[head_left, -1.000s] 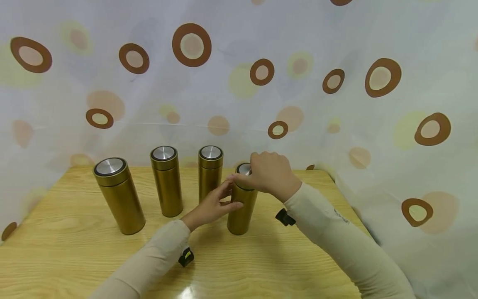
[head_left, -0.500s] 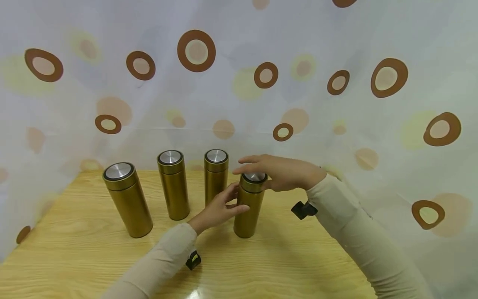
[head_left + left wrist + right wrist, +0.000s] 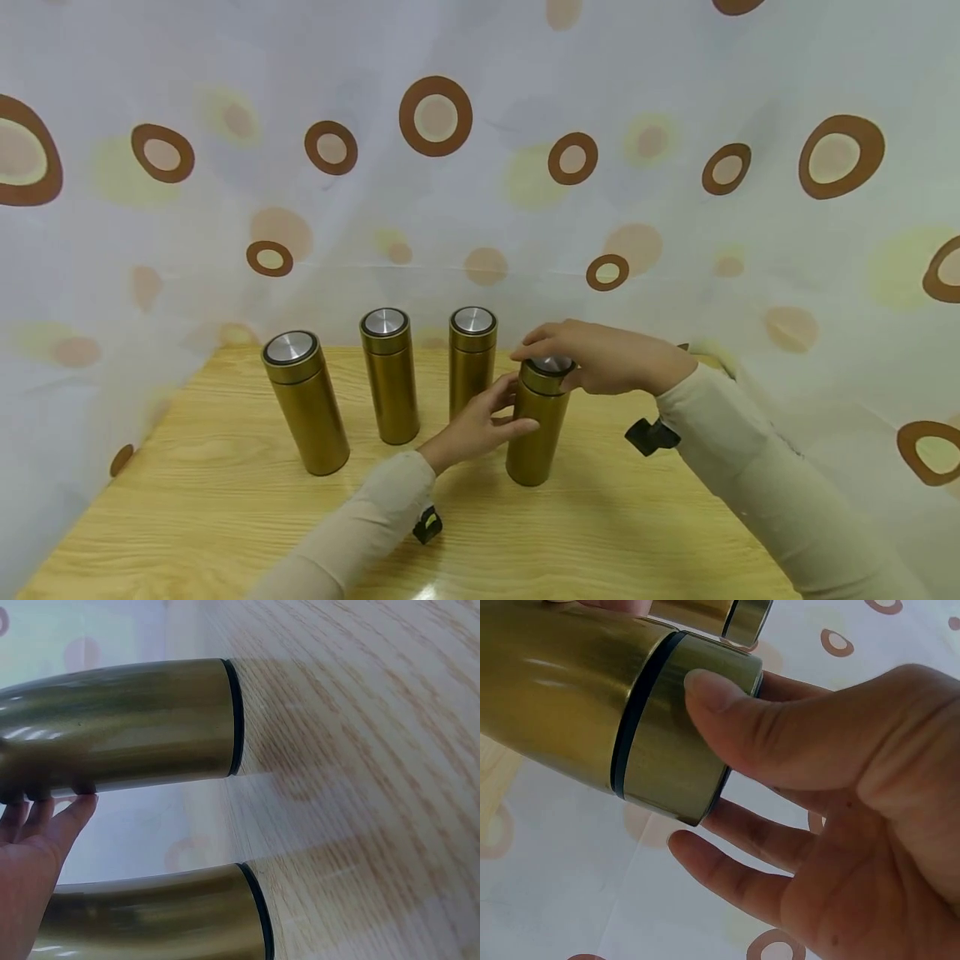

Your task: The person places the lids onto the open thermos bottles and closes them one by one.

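A gold thermos bottle [image 3: 534,446] stands upright at the right end of a group of similar ones. My left hand [image 3: 474,432] holds its body from the left, thumb across the front and fingers toward the back. In the left wrist view, those fingertips meet the side of the thermos body [image 3: 127,731]. My right hand [image 3: 618,358] is over the top, gripping the lid [image 3: 686,731] with the thumb on its near side and fingers reaching round the far side. A dark ring runs between lid and body. Part of the silver lid top is hidden by the right hand.
Three more gold thermos bottles stand to the left: a near one [image 3: 307,412], a middle one [image 3: 392,383] and one just behind the left hand [image 3: 471,367]. They share the light wooden table [image 3: 187,508]. A spotted white cloth [image 3: 495,225] hangs behind it.
The right hand first wrapped over the lid, then loosened and spread its fingers, and now has them back round the lid. The left hand stays on the thermos. The head view has shifted left.
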`<state>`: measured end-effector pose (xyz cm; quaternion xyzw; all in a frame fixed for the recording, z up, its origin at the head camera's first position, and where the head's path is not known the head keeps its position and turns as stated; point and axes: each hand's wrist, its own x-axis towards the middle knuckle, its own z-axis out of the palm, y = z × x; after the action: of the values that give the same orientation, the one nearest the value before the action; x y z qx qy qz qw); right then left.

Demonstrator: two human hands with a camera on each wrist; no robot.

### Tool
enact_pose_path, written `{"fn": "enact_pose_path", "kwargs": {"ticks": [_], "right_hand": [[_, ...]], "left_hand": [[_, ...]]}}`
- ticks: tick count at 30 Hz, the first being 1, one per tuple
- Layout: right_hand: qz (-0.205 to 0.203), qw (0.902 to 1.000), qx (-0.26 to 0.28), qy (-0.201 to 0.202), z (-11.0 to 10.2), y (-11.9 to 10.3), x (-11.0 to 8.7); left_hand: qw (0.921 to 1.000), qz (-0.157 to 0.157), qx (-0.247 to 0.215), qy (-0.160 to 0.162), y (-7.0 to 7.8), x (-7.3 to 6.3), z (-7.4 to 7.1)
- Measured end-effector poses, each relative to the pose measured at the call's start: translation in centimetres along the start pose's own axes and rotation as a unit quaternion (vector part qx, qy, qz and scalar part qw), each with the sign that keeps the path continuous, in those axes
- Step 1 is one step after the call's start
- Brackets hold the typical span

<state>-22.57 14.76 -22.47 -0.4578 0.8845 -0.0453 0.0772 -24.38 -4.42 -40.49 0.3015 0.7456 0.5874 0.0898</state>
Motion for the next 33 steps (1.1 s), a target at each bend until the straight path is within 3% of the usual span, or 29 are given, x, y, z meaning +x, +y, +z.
{"fn": "enact_pose_path", "kwargs": {"ticks": [7,17,21,28,33], "right_hand": [[0.035,0.9990,-0.026,0.011,0.1,0.0,-1.3],[0.078,0.9936,-0.080,0.018,0.5,-1.3,1.0],[0.094,0.9895,-0.099,0.048,1.2,-1.5,1.4],[0.178,0.9737,-0.086,0.113,2.7,-1.7,1.6],[0.211,0.9603,-0.104,0.149,3.1,-1.7,1.5]], "left_hand": [[0.9998,0.008,-0.002,-0.016,0.3,0.9,1.2],[0.9997,0.015,0.021,-0.007,0.8,-0.3,-0.9],[0.9994,0.024,0.026,-0.008,0.8,-0.7,-1.0],[0.9994,0.019,0.024,-0.013,0.4,-0.9,-0.3],[0.9993,0.028,0.020,-0.016,0.4,-0.4,0.2]]}}
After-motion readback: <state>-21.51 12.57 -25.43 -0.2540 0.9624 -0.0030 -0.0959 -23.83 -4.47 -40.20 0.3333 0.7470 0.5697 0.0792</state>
